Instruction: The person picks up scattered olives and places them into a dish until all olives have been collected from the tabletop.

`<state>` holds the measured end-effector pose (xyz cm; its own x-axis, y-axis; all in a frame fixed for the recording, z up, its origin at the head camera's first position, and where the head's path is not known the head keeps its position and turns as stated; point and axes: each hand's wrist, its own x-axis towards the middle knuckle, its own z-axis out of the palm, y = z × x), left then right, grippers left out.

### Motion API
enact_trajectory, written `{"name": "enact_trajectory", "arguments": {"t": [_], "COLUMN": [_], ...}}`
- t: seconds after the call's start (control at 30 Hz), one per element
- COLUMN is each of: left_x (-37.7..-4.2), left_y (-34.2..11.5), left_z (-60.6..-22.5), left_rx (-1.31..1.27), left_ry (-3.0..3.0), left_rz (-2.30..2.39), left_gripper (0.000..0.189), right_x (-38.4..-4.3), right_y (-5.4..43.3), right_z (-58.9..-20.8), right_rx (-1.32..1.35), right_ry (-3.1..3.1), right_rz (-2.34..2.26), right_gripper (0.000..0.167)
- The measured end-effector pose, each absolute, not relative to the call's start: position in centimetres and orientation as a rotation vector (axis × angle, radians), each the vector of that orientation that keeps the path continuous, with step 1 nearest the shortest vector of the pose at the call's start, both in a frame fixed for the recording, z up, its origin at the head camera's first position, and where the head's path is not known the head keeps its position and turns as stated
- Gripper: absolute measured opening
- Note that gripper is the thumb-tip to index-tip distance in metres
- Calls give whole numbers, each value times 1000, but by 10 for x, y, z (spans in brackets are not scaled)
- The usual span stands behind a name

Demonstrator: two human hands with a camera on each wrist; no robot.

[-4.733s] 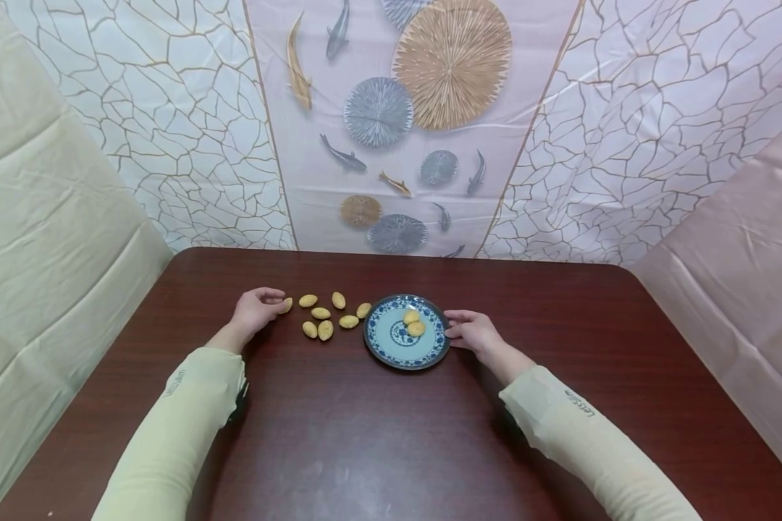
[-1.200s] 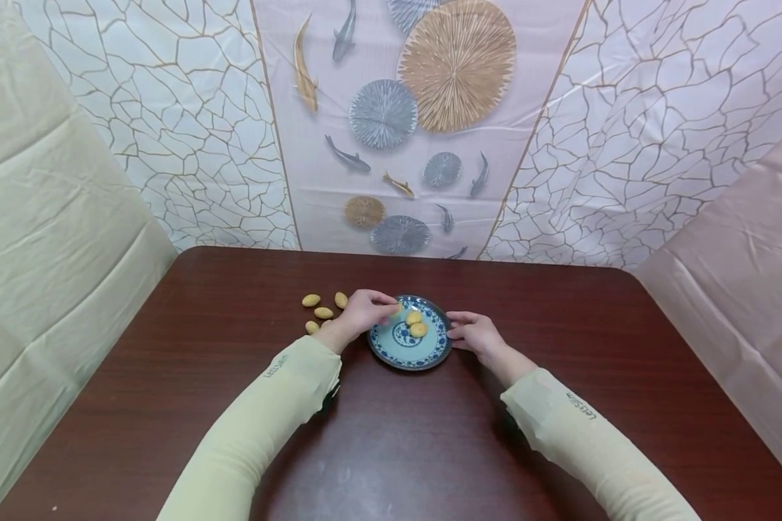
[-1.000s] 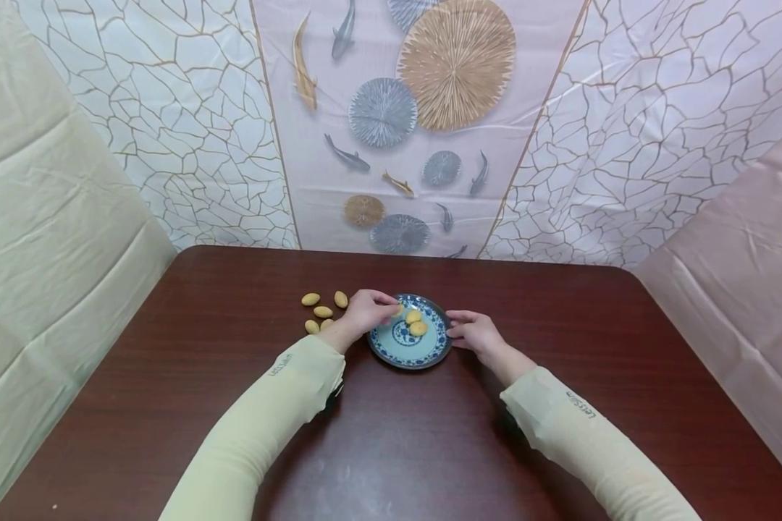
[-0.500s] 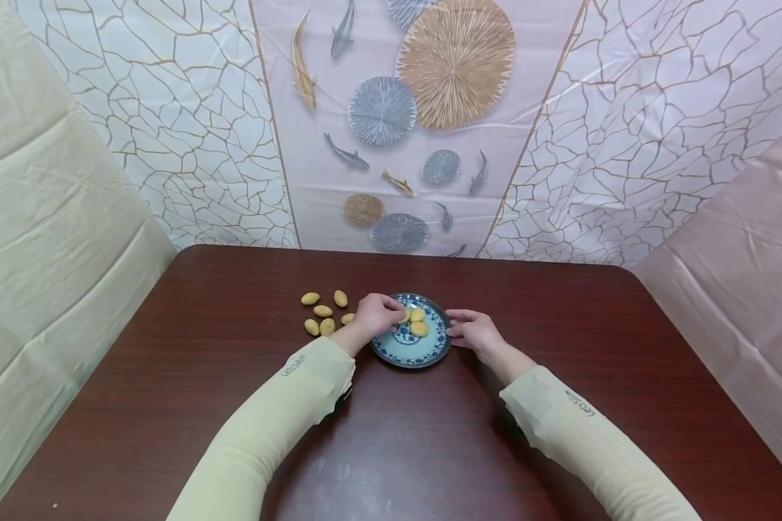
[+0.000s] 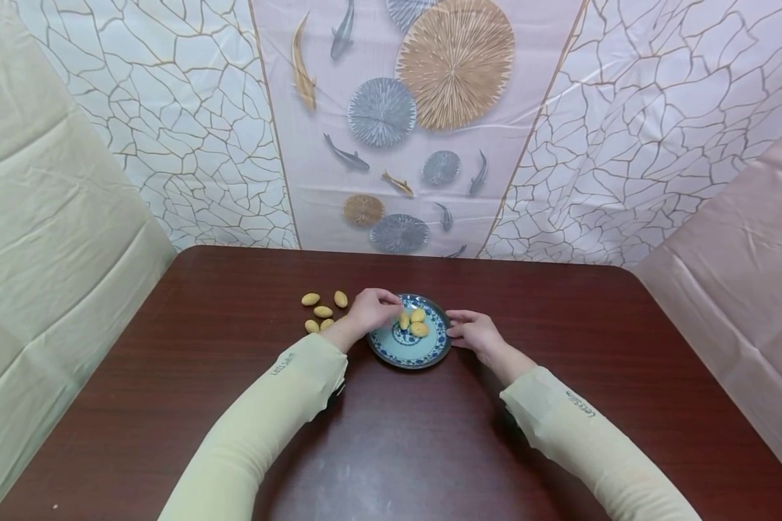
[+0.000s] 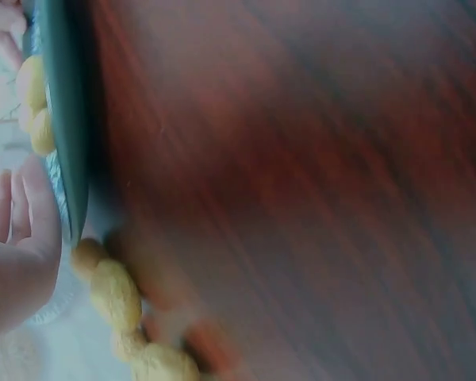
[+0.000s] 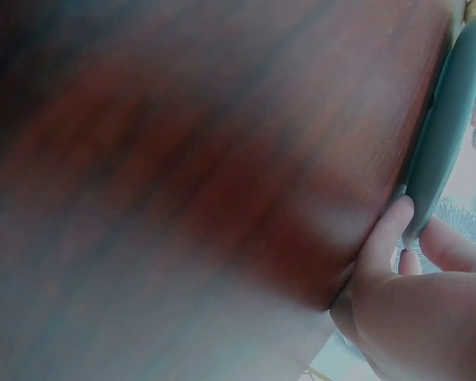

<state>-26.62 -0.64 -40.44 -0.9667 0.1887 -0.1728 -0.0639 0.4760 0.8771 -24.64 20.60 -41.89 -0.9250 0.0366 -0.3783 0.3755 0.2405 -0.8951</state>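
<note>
A blue-and-white patterned plate (image 5: 400, 354) bears 3 small yellow oval lumps, potato-like (image 5: 419, 329), grouped near its middle. Over the plate's left side hovers my left hand (image 5: 370, 311), its fingers extended and holding nothing; in the left wrist view this hand (image 6: 20, 238) is beside the plate (image 6: 73, 119), apart from the lumps (image 6: 43, 131). My right hand (image 5: 474, 334) pinches the plate's right rim. In the right wrist view, its thumb and fingers (image 7: 393, 230) lie on both sides of the plate's edge (image 7: 452, 119).
Several more yellow lumps (image 5: 323, 312) lie on the dark red wooden table (image 5: 391, 434), left of the plate; my left wrist partly hides some. A patterned cloth (image 5: 221, 145) hangs behind the table's far edge.
My left hand carried a yellow lump from the table's left onto the plate, let go of it beside the other two, and drew back slightly left. The right hand stays at the rim.
</note>
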Motion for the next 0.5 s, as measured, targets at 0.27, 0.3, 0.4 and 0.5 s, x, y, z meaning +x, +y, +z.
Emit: {"name": "enact_trajectory", "arguments": {"t": [0.27, 0.3, 0.4, 0.5], "left_x": [-274, -275, -278, -280], "left_y": [-33, -38, -53, -69], "left_z": [-395, -394, -389, -387], "left_rx": [74, 62, 43, 19], "left_ry": [2350, 2334, 2324, 2335], "left_rz": [1674, 1698, 1736, 1753], "left_gripper": [30, 31, 34, 37], "right_x": [-246, -246, -246, -246], "right_y": [205, 205, 206, 206], "right_z": [-421, -420, -419, -419], "right_rx": [392, 391, 378, 373], "right_ry": [2222, 2218, 2214, 2219], "right_rz": [-1742, -1744, -1747, -1745], "right_gripper": [48, 48, 49, 48]}}
